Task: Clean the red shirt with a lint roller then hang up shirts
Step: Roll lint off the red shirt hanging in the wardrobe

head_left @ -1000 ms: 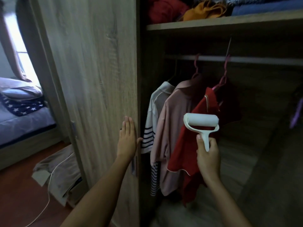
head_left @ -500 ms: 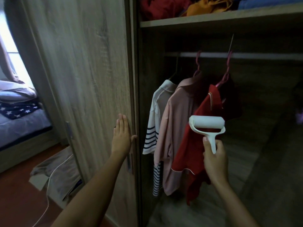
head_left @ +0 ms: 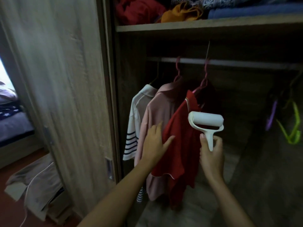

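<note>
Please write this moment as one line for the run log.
left hand: open, reaching to red shirt | right hand: holds lint roller near shirt | shirt: on hanger, on rail

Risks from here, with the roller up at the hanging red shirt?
1. The red polo shirt hangs loose from a pink hanger; the open left hand only reaches at its edge, so rolling may just push the fabric away.
2. The right hand grips the white lint roller low on its handle; it might twist.
3. The pale pink shirt crowds close and may catch.
</note>
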The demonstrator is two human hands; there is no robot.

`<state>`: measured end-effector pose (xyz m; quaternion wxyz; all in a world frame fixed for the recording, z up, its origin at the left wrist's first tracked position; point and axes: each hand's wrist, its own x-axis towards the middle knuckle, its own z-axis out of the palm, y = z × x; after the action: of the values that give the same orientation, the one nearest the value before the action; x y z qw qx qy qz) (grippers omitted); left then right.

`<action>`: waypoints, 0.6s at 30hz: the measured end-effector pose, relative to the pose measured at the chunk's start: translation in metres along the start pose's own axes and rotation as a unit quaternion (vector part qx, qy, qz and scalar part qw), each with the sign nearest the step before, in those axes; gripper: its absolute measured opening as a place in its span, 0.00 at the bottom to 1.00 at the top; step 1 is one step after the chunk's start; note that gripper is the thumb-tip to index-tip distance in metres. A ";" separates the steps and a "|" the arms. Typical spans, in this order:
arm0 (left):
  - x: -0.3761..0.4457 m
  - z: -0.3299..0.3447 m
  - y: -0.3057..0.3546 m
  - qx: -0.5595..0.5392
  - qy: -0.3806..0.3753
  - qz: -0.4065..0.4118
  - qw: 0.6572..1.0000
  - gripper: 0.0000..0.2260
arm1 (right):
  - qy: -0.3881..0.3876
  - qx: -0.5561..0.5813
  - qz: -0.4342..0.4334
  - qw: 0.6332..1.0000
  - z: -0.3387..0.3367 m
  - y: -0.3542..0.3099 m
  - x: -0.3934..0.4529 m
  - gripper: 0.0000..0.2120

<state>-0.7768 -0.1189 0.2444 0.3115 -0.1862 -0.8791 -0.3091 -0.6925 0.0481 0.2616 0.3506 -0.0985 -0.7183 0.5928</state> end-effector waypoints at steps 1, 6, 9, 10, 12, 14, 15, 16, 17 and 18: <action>-0.003 0.006 -0.004 -0.004 -0.017 -0.029 0.999 0.25 | 0.003 0.009 0.001 1.000 -0.005 0.000 0.002 0.08; -0.024 -0.005 -0.022 -0.069 0.026 -0.111 0.991 0.07 | -0.006 0.049 0.002 0.999 -0.020 0.002 0.012 0.06; -0.031 -0.034 -0.024 -0.082 0.039 -0.114 0.989 0.08 | -0.009 0.054 -0.022 0.998 -0.009 -0.003 0.015 0.04; -0.030 -0.043 -0.024 -0.076 0.036 -0.111 0.990 0.08 | -0.012 0.056 -0.038 0.998 -0.002 -0.007 0.017 0.03; -0.027 -0.061 -0.022 -0.062 0.045 -0.101 0.992 0.11 | -0.024 0.059 -0.075 0.995 0.017 -0.015 0.020 0.04; -0.021 -0.077 -0.021 -0.055 0.073 -0.090 0.992 0.16 | -0.039 0.055 -0.092 0.993 0.039 -0.017 0.020 0.06; -0.018 -0.084 -0.020 -0.051 0.083 -0.088 0.991 0.17 | -0.050 0.059 -0.091 0.993 0.049 -0.015 0.017 0.08; -0.017 -0.092 -0.019 -0.045 0.088 -0.086 0.991 0.17 | -0.062 0.061 -0.090 0.992 0.059 -0.011 0.012 0.10; -0.016 -0.100 -0.018 -0.038 0.087 -0.083 0.992 0.15 | -0.076 0.065 -0.084 0.991 0.067 -0.005 0.005 0.10; -0.016 -0.107 -0.018 -0.028 0.082 -0.078 0.993 0.13 | -0.091 0.070 -0.074 0.991 0.073 0.002 -0.005 0.10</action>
<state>-0.7283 -0.2046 0.2920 0.3525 -0.0996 -0.8532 -0.3713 -0.7350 -0.0116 0.2542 0.3326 0.0342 -0.7093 0.6205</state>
